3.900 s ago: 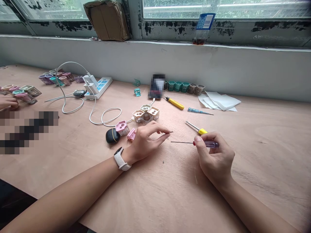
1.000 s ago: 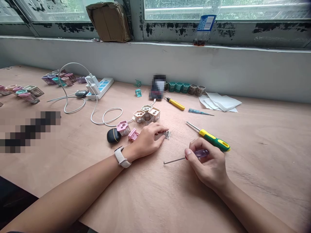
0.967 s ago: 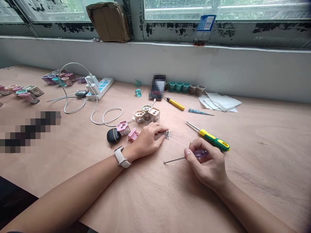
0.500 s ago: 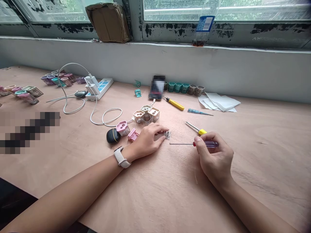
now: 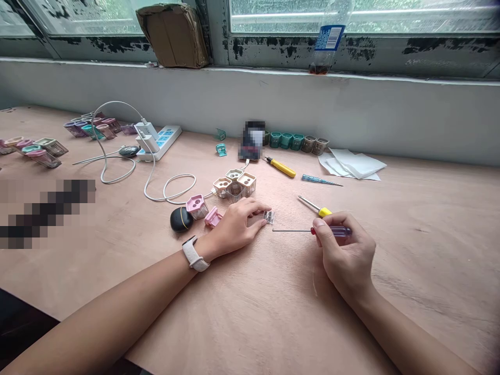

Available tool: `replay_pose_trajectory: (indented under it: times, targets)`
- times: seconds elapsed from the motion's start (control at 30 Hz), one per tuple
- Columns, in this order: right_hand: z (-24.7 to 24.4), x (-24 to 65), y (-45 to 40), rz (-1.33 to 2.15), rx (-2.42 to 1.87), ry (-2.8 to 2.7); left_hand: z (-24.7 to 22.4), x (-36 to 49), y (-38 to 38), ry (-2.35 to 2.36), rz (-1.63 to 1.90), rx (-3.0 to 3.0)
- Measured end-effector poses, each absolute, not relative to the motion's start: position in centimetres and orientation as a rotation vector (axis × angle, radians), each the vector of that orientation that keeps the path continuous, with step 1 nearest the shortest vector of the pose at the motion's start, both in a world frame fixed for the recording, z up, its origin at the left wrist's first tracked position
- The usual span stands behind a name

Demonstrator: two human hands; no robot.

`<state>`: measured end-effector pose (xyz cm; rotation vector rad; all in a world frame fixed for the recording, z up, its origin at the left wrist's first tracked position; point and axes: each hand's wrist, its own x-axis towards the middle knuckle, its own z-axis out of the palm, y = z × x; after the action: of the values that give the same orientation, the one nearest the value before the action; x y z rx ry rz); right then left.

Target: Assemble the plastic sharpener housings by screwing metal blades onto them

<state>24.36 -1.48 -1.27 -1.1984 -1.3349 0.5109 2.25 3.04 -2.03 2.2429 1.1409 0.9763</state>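
Between its thumb and fingertips, my left hand pinches a small clear plastic piece on the table. My right hand holds a screwdriver with a purple handle; its thin shaft points left, the tip a little below and beside the clear piece. Just behind that hand lies a yellow screwdriver. Left of my left hand are a pink piece, a pink-topped container and a black rounded case. Cream-topped containers stand behind it.
A yellow-handled knife, a blue screwdriver and white papers lie farther back. Green and brown containers line up near the wall. A power strip with looping white cables sits at left, near more coloured containers.
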Motion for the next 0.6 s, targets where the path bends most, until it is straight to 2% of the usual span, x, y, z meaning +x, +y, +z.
replay_pose_trajectory:
  times: [0.6]
  targets:
    - [-1.0, 24.5, -1.3, 0.592, -1.256, -1.183, -0.9, 2.5, 2.1, 0.899, 1.028, 2.419]
